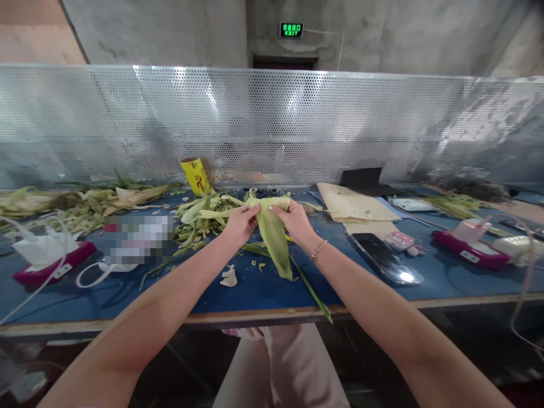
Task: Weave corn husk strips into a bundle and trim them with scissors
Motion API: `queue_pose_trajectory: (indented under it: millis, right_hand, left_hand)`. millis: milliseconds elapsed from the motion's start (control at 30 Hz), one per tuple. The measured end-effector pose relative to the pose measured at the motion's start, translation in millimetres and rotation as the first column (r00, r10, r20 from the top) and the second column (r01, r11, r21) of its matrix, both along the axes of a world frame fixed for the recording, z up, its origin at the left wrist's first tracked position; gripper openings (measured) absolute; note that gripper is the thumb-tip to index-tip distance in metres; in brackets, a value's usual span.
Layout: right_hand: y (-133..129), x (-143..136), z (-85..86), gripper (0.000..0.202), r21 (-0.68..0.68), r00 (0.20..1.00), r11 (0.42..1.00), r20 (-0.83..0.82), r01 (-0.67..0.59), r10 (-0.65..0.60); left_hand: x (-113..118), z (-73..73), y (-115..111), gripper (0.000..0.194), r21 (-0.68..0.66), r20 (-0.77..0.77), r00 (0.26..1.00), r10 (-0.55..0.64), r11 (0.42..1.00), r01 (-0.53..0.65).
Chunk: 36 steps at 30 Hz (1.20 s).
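Observation:
Between my two hands a pale green corn husk [275, 241] is stretched over the table, its long tip hanging down toward me. My left hand [242, 225] pinches its upper left edge. On the other side, my right hand [294, 221], with a bracelet at the wrist, grips the upper right edge, thumb on top. Behind my left hand lies a heap of husk strips [199, 218]. A thin green strip [312, 292] runs from below the husk over the table's front edge. A crumpled white scrap [229, 276] lies nearer me.
A phone [382, 258], a pink case [399, 241] and brown paper sheets [348, 203] lie to the right. Magenta power strips [471, 249] with cables sit at both sides. A yellow box [196, 177] stands before the perforated metal screen [272, 124]. More husks [91, 207] lie far left.

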State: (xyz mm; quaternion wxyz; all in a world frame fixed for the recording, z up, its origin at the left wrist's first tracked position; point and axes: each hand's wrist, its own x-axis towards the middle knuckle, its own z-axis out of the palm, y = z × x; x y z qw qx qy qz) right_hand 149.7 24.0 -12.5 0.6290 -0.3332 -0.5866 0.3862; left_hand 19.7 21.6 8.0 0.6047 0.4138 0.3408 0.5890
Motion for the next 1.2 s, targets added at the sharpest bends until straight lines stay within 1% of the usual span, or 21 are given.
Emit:
queue_pose_trajectory:
  millis: [133,267,367,533,667,733,833,967,1100,1200]
  right_hand:
    - [-2,-1,1.2,0.023,0.033,1.000,0.999,0.005,0.010,-0.010]
    - [-4,0,3.0,0.023,0.055,1.000,0.998,-0.010,0.005,-0.005]
    - [-2,0,3.0,0.026,0.026,1.000,0.999,0.008,0.028,-0.028]
    - [1,2,0.6,0.029,-0.020,0.999,1.000,0.035,0.016,-0.016]
    - [3,2,-0.6,0.025,0.025,0.999,0.999,0.039,0.034,-0.035]
    - [4,2,-0.7,0.024,0.042,0.999,0.998,0.031,0.039,-0.041]
    - [3,2,0.2,0.025,0.024,1.000,0.999,0.020,0.022,-0.022]
    - [0,2,2.4,0.023,-0.025,1.000,1.000,0.020,-0.011,0.012]
    - [0,4,3.4,0.019,-0.009,0.994,0.999,0.095,0.054,-0.053]
    - [0,6,3.6,0.017,0.014,0.979,0.995,0.181,0.097,-0.098]
  left_hand:
    - [0,-1.1,3,0.017,-0.001,0.042,0.999,0.007,1.000,-0.007]
    - [-3,-1.7,6,0.016,-0.026,0.011,0.999,0.051,0.998,-0.051]
    - [-3,-2.0,6,0.018,-0.013,-0.013,0.999,0.045,0.999,-0.045]
    - [-4,-4.6,8,0.022,0.034,-0.045,0.998,0.041,0.999,-0.040]
    - [-8,-5.9,13,0.021,0.019,-0.042,0.994,0.096,0.995,-0.096]
    - [-10,-6.3,15,0.021,0.006,-0.039,0.994,0.105,0.995,-0.104]
    - [-11,-7.4,16,0.022,0.031,-0.053,0.995,0.088,0.996,-0.086]
    - [-10,-7.9,14,0.024,0.079,-0.119,0.993,0.004,0.997,0.005]
    - [-6,-4.8,6,0.025,0.110,-0.143,0.989,-0.046,0.992,0.062]
    - [-2,-1.9,0,0.027,0.110,-0.097,0.993,-0.070,0.991,0.080]
